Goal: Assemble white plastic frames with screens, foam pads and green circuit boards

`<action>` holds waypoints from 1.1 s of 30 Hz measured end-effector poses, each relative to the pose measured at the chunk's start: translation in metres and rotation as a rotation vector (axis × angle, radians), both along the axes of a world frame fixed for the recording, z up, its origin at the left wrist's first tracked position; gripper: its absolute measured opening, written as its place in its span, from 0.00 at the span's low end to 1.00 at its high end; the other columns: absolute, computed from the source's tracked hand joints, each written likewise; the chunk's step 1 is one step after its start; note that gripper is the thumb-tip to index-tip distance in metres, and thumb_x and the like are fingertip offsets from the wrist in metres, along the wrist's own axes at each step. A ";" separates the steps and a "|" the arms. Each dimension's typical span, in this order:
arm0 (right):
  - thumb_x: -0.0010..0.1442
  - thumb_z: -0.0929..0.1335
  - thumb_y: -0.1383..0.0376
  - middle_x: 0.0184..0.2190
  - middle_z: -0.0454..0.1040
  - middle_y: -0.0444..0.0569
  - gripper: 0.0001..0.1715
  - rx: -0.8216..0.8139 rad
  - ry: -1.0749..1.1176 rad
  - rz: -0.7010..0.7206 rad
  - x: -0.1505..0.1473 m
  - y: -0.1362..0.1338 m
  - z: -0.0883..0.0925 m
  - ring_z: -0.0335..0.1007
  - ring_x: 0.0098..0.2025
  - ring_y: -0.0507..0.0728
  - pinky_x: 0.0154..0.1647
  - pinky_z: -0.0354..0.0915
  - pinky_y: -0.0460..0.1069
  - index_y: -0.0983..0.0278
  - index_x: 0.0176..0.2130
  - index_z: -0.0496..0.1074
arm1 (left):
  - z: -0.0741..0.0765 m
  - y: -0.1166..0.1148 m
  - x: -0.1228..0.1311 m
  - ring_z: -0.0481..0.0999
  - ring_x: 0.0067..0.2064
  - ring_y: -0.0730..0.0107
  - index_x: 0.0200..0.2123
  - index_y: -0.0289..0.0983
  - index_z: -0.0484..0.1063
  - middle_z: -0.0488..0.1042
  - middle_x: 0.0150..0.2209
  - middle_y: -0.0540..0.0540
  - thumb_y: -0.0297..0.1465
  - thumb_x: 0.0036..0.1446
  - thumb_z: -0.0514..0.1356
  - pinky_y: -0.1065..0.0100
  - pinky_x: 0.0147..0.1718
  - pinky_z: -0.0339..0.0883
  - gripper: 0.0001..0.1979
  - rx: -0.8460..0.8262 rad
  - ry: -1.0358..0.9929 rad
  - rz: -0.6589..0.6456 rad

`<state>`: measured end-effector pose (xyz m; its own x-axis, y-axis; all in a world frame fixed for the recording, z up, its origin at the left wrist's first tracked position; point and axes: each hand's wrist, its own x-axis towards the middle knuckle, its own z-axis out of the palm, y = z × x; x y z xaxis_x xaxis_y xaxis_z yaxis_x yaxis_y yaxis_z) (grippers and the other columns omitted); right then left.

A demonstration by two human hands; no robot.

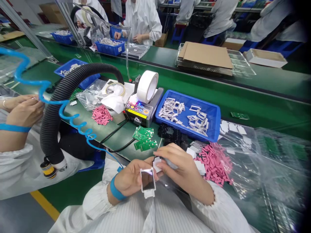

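Observation:
My left hand, a blue band round its wrist, is closed on a small display screen in a white frame. The screen's face is dark and glossy, and a white tab sticks out at its lower end. Beside it, my right hand pinches a small pale flat piece with thumb and fingers. A dark edge shows at that piece, partly hidden by the fingers. Just beyond my hands lie several green circuit boards, and pink strips are heaped to the right of my right hand.
A blue bin holds white frames. Left of it, a tape roll stands on a control box. A black ribbed hose and coiled blue cord cross the left side. A co-worker's hands are at far left.

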<state>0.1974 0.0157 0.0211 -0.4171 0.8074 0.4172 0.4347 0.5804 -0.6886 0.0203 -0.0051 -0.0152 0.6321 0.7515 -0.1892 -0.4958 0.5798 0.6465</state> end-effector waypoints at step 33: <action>0.60 0.65 0.51 0.52 0.69 0.52 0.21 -0.571 0.532 0.436 0.002 0.000 -0.020 0.64 0.55 0.59 0.54 0.62 0.56 0.58 0.49 0.71 | -0.005 0.000 -0.002 0.77 0.42 0.55 0.28 0.32 0.80 0.74 0.49 0.34 0.42 0.38 0.70 0.48 0.51 0.62 0.19 -0.164 -0.348 -0.162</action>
<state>0.1998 0.0156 0.0010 -0.6017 0.7660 0.2263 -0.2038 0.1268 -0.9708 0.0188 -0.0047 -0.0207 0.7870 0.6148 -0.0523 -0.5624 0.7496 0.3489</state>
